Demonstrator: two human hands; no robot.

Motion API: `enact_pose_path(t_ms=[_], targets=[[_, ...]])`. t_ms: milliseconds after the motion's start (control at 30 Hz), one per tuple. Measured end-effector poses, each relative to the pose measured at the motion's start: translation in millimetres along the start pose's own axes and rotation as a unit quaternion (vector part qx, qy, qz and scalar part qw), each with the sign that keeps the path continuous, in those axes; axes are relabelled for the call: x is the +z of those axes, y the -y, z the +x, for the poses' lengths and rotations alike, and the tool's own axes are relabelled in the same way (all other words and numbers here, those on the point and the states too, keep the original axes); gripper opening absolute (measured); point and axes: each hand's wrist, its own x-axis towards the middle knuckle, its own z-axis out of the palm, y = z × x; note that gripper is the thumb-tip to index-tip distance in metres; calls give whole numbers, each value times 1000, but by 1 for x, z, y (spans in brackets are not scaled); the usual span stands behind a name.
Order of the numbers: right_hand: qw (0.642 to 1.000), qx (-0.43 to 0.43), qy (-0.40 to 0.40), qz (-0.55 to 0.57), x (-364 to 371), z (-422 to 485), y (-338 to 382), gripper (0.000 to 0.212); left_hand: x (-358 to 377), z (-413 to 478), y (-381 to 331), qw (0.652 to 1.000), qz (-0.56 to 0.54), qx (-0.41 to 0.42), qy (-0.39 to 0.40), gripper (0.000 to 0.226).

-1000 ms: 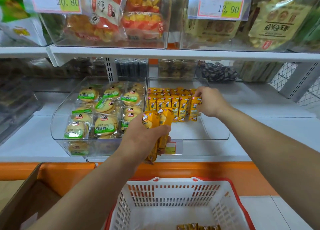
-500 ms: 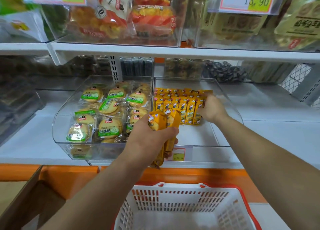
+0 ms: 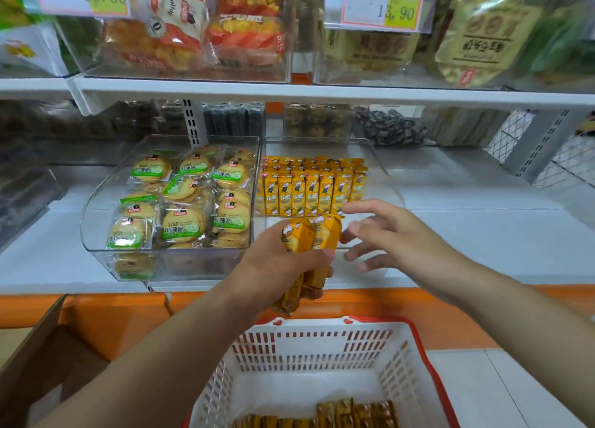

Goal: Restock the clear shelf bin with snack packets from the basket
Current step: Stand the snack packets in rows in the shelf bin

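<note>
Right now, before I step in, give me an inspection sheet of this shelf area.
Surface: white shelf under the bins.
Job's things: clear bin holds rows of yellow packets toward its back; white basket below holds spare packets.
Clutter: biscuit packs in neighbouring bin; cardboard box lower left.
Grippers: left hand grips a packet bundle; right hand open beside it.
Cables: nothing seen.
Surroundings: upper shelf with bagged snacks, price tags.
</note>
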Motion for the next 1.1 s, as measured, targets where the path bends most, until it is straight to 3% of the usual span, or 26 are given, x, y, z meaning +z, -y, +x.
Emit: enact_pose_path(t_ms=[133,267,367,500,633,733,867,1000,1100], targets=[[1000,8,-4,15,2,-4,-1,25,14,-7,3,999,22,4,24,52],[997,19,-27,73,-7,-4,-1,17,13,-7,4,1000,-19,-9,4,32],[994,26,-42,98,-14,-5,-3,25,9,-8,3,999,-17,-25,-18,24],[998,23,16,47,-13,-7,-9,32,7,-7,0,998,14,-15,-63,30],[993,49,98,-35,-9,-7,-14,6,5,-4,-2,995,18,-4,-102,32],[992,29,87,-84,-1,-6,-18,31,7,-3,-3,995,22,2,-99,34],[993,-20,88,-81,8,-2,-21,18,8,-4,-2,996,24,9,-82,39],[988,-21,131,-74,5,-1,-17,45,4,-2,-8,996,19,-6,-84,30],[990,-32,115,-71,-1,2,-10,40,-2,-2,-12,996,-1,-41,-74,40]])
